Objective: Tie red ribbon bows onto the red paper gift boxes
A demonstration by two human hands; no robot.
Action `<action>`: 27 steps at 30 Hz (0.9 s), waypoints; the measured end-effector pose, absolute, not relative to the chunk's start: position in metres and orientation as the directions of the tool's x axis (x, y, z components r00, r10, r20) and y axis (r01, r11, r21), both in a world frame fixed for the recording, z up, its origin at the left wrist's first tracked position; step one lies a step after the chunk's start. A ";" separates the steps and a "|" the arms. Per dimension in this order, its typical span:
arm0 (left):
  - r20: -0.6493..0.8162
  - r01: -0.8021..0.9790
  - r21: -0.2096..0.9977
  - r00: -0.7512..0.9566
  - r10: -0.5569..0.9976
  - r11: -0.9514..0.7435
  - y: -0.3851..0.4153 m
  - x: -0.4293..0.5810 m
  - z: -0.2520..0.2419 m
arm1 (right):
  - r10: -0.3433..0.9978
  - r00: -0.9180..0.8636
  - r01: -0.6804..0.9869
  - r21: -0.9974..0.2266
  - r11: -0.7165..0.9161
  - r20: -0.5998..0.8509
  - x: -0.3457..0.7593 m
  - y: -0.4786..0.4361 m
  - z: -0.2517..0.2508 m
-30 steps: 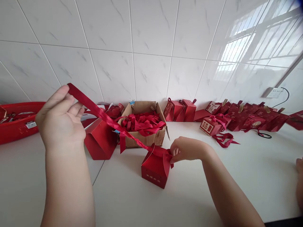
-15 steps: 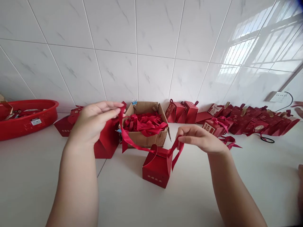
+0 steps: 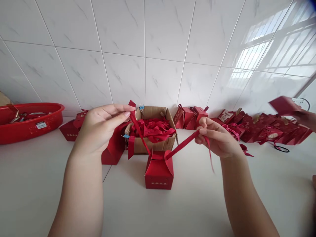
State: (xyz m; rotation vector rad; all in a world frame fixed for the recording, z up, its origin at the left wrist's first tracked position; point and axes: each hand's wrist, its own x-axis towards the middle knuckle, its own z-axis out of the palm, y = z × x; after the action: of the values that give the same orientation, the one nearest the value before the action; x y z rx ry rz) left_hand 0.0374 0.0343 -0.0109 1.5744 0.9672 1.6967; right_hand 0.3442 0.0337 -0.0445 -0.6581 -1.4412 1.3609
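A small red gift box (image 3: 159, 176) with pale lettering stands upright on the white table in front of me. A red ribbon (image 3: 183, 144) runs through the top of the box and comes out on both sides. My left hand (image 3: 106, 123) pinches one end of it between thumb and fingertips, up and to the left of the box. On the other side my right hand (image 3: 217, 136) pinches the ribbon, and its loose tail hangs below the fingers. Both stretches of ribbon look taut, forming a V above the box.
Behind the gift box sits a cardboard box (image 3: 150, 145) full of red ribbons. Finished red boxes (image 3: 261, 128) line the wall at right. A red basin (image 3: 32, 123) is at far left. At the right edge, another person's hand (image 3: 308, 119) holds a red box (image 3: 285, 104).
My right hand has moved right and up, drawing the ribbon straight. The gift box has turned to face me and shifted slightly left. Another person's hand now carries a red box at right.
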 end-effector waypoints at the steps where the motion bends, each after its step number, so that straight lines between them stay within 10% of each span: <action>1: 0.552 0.015 0.832 -0.104 0.827 -0.554 0.033 0.038 -0.010 | 0.884 -0.368 -0.175 -0.955 0.238 0.287 0.344 0.033 -0.044; 13: 0.633 -0.249 0.734 -0.086 0.769 -0.632 0.026 0.042 -0.001 | 0.874 -0.477 0.488 -0.798 0.355 0.097 0.330 0.034 -0.050; 27: 0.647 -0.272 0.715 -0.090 0.757 -0.644 0.018 0.046 0.005 | 0.856 -0.500 -0.273 -0.962 -0.009 0.134 0.325 0.051 -0.062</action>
State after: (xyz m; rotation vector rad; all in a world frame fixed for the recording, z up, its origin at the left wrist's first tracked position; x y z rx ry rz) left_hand 0.0460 0.0175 0.0051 1.4613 0.5487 1.8182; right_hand 0.3245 0.0514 -0.0621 -0.6509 -1.3983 1.6510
